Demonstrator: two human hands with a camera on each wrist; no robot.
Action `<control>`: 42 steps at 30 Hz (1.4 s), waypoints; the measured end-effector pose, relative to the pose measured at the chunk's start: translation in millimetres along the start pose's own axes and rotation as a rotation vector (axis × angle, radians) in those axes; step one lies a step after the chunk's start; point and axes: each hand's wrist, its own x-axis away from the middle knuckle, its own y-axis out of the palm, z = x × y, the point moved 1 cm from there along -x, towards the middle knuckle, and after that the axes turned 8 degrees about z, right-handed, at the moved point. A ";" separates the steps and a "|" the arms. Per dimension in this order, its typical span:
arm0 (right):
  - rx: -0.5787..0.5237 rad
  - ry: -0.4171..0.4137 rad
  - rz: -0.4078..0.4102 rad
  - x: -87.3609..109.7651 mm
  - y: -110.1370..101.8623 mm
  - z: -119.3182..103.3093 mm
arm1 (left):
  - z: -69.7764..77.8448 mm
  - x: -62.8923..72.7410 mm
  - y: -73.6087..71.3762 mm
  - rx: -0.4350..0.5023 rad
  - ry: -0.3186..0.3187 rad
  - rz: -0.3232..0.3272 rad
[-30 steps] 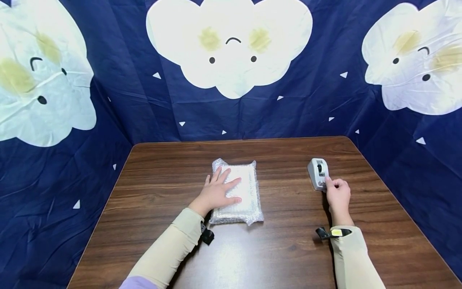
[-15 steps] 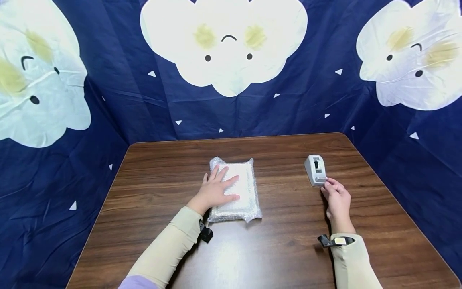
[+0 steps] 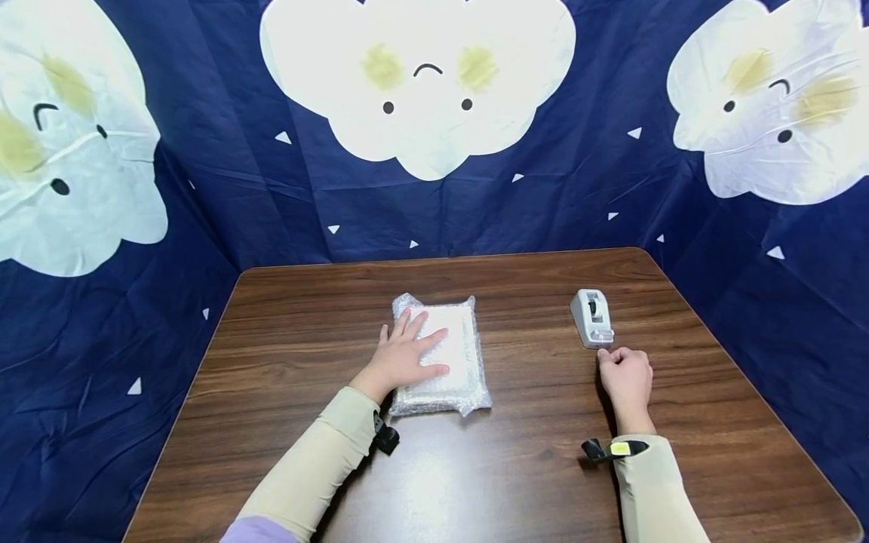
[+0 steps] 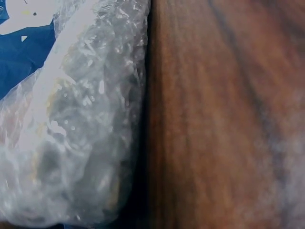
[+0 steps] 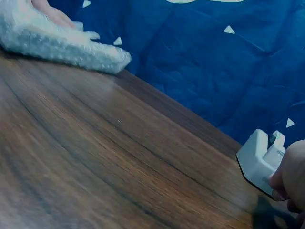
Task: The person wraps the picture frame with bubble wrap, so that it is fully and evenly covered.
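A flat, pale rectangular item wrapped in bubble wrap (image 3: 458,351) lies on the table, left of centre. My left hand (image 3: 402,360) rests on it with fingers straight and spread. In the left wrist view, the crinkled edge of the bubble wrap (image 4: 97,109) fills the left side, and the hand is hidden. Toward the back right stands a white tape dispenser (image 3: 589,313), its cutter end facing me. Just in front of that end is my right hand (image 3: 626,381), fingers curled, thumb and forefinger together. They appear to pinch the tape's end; the clear strip is too faint to make out.
The brown wood-grain table (image 3: 529,452) has rounded far corners. A dark blue cloth (image 3: 475,215) with white clouds hangs behind it and along both sides. Bare tabletop separates the wrapped item from the dispenser.
My right hand has come from the dispenser's front right corner slightly leftward, to just in front of its cutter end. The left hand stays on the wrapped item. The head view has shifted slightly.
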 end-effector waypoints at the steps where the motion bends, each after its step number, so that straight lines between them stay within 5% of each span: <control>1: 0.038 -0.008 -0.020 -0.6 -0.6 0.1 | 0.2 0.0 -0.4 -0.001 0.000 0.001; 5: 0.079 -0.019 -0.070 -0.8 -1.3 0.9 | 0.8 0.3 -1.7 -0.007 -0.003 -0.002; 9: -0.123 -0.074 -0.009 5.2 2.8 0.4 | 1.3 1.0 -2.3 -0.004 -0.001 -0.001; 14: -0.426 -0.385 0.025 14.1 16.6 -14.4 | 0.5 2.7 -2.5 -0.013 -0.004 0.017; 19: -0.573 -0.654 -0.162 21.7 31.9 -53.1 | -1.3 3.4 -0.7 -0.016 -0.013 0.027; 28: -0.583 -0.832 -0.478 22.4 44.9 -126.3 | 1.4 2.0 -2.1 -0.028 -0.018 0.023; 36: -0.573 -0.896 -0.657 5.9 100.1 -142.2 | 1.9 -0.5 0.2 -0.041 -0.034 0.018; 42: -0.514 -0.885 -0.803 3.4 119.0 -160.4 | -0.9 -1.5 2.7 -0.040 -0.039 0.032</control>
